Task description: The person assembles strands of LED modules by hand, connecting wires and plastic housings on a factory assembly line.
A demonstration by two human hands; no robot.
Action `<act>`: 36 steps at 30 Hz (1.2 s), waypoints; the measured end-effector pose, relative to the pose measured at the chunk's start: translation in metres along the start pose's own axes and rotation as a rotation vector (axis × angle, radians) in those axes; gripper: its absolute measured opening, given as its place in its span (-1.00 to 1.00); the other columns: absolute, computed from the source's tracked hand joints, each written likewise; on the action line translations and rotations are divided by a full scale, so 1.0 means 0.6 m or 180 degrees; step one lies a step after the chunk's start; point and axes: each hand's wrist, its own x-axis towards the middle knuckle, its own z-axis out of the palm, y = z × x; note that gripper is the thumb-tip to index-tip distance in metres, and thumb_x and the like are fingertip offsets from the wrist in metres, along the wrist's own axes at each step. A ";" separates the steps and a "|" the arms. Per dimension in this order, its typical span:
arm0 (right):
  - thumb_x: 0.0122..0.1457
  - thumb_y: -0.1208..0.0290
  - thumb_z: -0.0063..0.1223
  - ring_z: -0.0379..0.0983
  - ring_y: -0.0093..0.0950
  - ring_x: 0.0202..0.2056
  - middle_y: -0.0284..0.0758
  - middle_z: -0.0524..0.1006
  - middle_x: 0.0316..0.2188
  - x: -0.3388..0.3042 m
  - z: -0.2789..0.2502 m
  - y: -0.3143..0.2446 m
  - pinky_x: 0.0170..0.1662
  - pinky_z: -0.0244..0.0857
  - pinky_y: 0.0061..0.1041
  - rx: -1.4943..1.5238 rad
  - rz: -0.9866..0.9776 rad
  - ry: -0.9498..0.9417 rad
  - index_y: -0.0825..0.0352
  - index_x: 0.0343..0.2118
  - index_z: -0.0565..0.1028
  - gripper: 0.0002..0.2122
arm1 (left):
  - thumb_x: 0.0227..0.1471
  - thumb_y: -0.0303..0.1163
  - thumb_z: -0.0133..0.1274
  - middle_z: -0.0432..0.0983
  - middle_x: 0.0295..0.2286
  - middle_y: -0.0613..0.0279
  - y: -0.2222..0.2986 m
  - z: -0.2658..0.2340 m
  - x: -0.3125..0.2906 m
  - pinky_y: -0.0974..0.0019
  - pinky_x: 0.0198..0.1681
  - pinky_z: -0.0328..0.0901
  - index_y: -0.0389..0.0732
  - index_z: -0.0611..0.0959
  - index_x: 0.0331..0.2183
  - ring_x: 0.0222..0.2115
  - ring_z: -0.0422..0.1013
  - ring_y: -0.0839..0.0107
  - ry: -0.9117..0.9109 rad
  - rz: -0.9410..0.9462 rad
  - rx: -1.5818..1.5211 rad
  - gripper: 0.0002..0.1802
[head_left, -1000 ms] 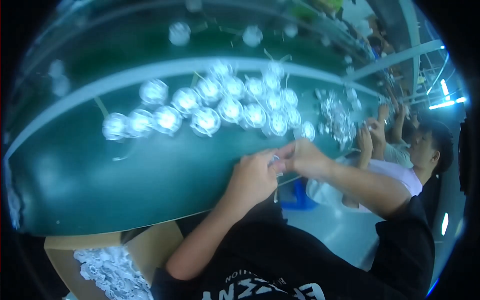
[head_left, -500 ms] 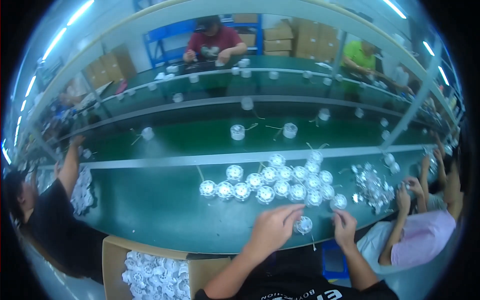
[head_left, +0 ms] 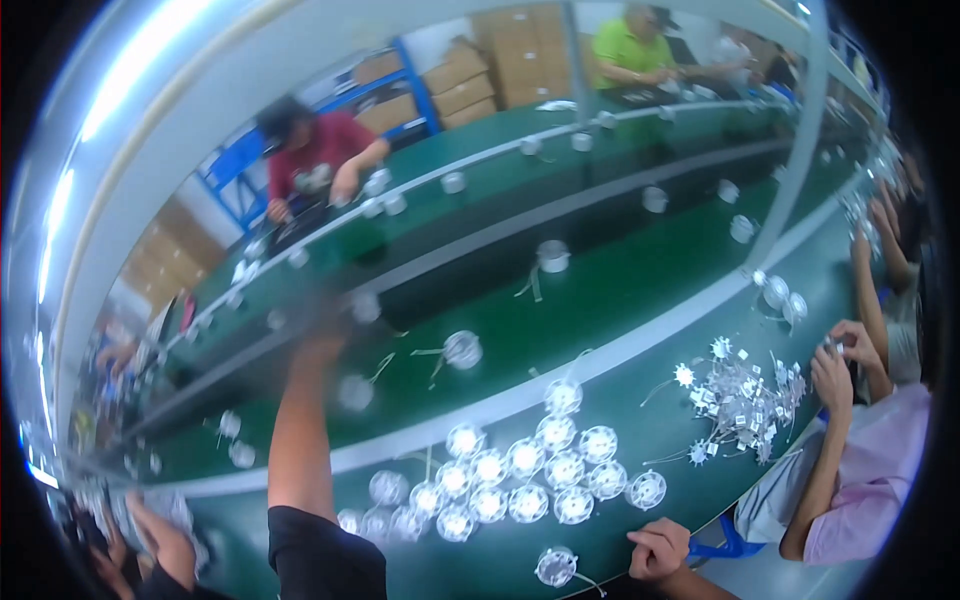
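My left arm stretches far out over the green conveyor. My left hand is smeared by motion, so its fingers do not show; a blurred round clear unit is on the belt just below it in the picture. Near the bench's front edge my right hand has its fingers curled in, with nothing visible in them. To its left, a round clear plastic unit with a white wire sits apart from the hand. Beyond, a cluster of similar round units stands on the green bench.
A heap of small silvery star-shaped parts with wires covers the bench at right. A co-worker in pink handles something beside it. Across the line works a person in dark red. A metal post rises beyond the bench.
My view has turned and tilted. My left hand has left the round unit near the bench edge and reached out over the conveyor. My right hand stays near the edge, its fingers now curled.
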 end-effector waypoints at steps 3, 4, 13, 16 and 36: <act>-0.09 0.65 0.09 0.35 -0.41 -0.58 -0.29 0.53 -0.45 -0.005 -0.023 0.002 -0.48 0.30 -0.52 -0.0133 -0.0001 -0.0219 0.35 -0.31 0.60 -0.77 | -0.07 -0.53 0.15 0.43 0.12 0.05 -0.003 0.061 0.052 0.15 0.17 0.29 0.04 0.49 0.21 0.10 0.39 0.01 0.0045 0.0120 -0.0293 -0.25; 0.00 0.65 0.10 0.39 -0.38 -0.53 -0.26 0.54 -0.39 -0.009 -0.035 -0.001 -0.42 0.34 -0.49 -0.0238 -0.0021 -0.0386 0.38 -0.22 0.59 -0.76 | -0.07 -0.54 0.15 0.46 0.09 0.05 0.035 0.074 0.079 0.16 0.14 0.31 0.01 0.54 0.17 0.06 0.42 0.02 -0.0058 0.0122 -0.0141 -0.30; -0.26 0.62 0.13 0.29 -0.54 -0.69 -0.44 0.54 -0.54 -0.011 -0.017 0.004 -0.61 0.20 -0.63 -0.0155 0.0057 -0.0151 0.24 -0.49 0.65 -0.79 | 0.08 -0.59 0.01 0.57 -0.04 0.15 0.161 -0.076 0.033 0.36 -0.03 0.36 -0.21 0.62 0.08 -0.14 0.47 0.36 0.0183 0.0238 -0.2290 -0.51; -0.24 0.66 0.14 0.29 -0.55 -0.69 -0.44 0.56 -0.52 -0.012 -0.014 0.005 -0.61 0.20 -0.64 0.0071 -0.0008 0.0044 0.26 -0.44 0.67 -0.76 | 0.06 -0.56 0.03 0.57 -0.03 0.12 0.375 -0.298 -0.171 0.30 -0.06 0.38 -0.31 0.60 0.06 -0.15 0.49 0.28 -0.0800 0.0718 -0.2366 -0.52; 0.13 0.55 -0.09 0.58 -0.19 -0.33 -0.15 0.68 -0.28 0.476 0.059 0.228 -0.17 0.45 -0.33 -0.0101 0.1031 -0.0600 0.43 -0.17 0.63 -0.72 | 0.19 -0.58 -0.03 0.59 -0.01 0.05 0.406 -0.268 -0.550 0.17 0.01 0.39 -0.22 0.63 0.01 -0.04 0.52 -0.01 -0.1863 0.1147 -0.1653 -0.63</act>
